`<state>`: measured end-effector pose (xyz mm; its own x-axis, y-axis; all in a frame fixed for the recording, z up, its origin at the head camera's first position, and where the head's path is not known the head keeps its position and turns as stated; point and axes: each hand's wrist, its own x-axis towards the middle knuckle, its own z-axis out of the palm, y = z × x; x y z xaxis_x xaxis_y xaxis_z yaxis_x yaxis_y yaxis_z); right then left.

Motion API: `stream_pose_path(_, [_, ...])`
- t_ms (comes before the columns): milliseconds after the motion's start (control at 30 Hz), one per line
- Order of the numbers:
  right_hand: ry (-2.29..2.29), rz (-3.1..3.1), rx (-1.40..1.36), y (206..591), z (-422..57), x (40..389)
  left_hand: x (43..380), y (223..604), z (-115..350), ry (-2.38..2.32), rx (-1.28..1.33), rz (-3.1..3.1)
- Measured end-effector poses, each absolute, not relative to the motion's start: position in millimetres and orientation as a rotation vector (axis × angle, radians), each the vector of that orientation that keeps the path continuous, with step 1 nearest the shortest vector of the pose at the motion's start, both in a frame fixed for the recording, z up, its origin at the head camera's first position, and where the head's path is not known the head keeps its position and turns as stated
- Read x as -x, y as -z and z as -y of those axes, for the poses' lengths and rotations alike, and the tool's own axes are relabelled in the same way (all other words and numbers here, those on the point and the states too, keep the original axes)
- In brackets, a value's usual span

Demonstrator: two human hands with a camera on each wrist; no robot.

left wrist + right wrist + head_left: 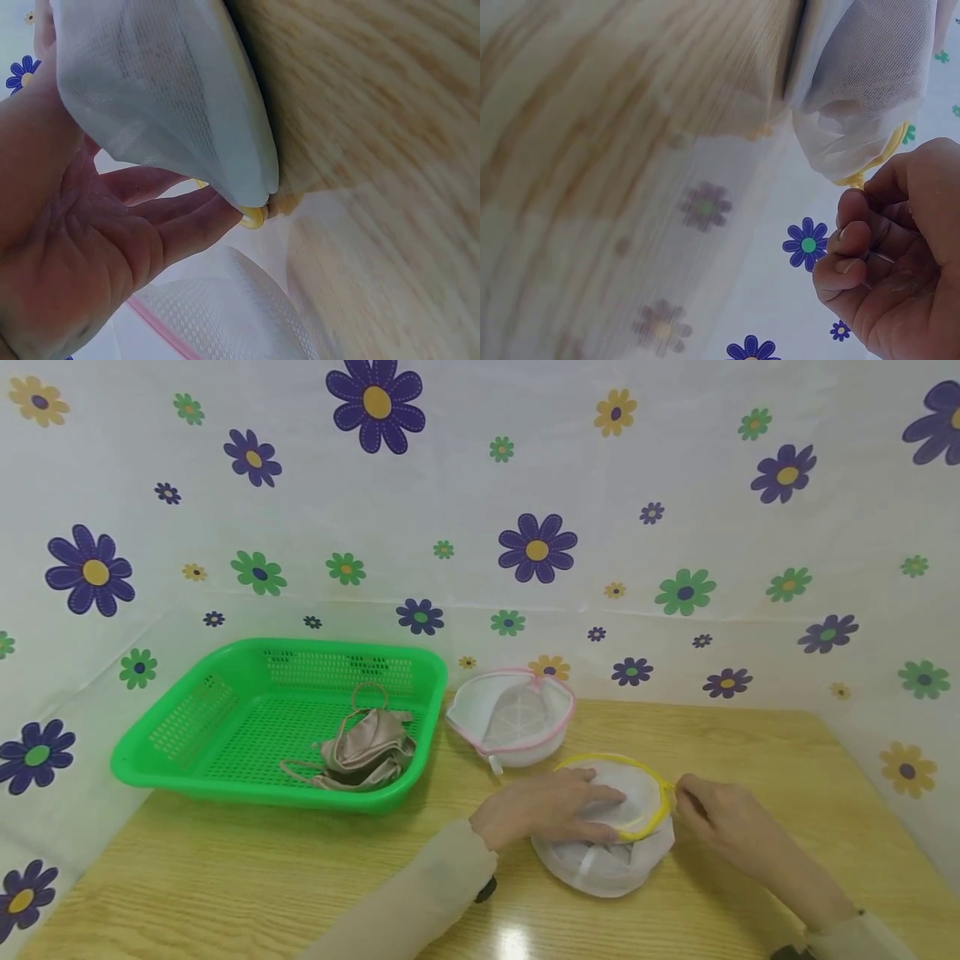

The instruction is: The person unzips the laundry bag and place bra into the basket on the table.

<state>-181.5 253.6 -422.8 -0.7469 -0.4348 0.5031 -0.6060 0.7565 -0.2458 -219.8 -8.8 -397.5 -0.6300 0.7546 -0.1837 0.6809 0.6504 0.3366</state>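
Note:
A white mesh laundry bag (600, 868) with a yellow zip edge stands on the table in front of me. My left hand (551, 806) rests across its top with the fingers spread, and in the left wrist view its fingertips touch the yellow zip edge (253, 217). At the bag's right side, my right hand (720, 818) pinches the yellow zip end (855, 180) between thumb and forefinger. Behind this bag sits a second mesh laundry bag (517, 752) with pink trim, its top gaping.
On the left stands a green plastic basket (150, 768) with a bunched satin garment (367, 747) with straps inside. A white flowered cloth (465, 485) hangs behind the wooden table (300, 877).

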Motion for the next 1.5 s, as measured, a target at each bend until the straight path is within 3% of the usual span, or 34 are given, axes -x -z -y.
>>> stream_pose_path(1500, [-0.525,2.531,-0.774,420.5,-252.1,172.0,219.9,398.6,8.9,-0.307,-1.166,-2.568])
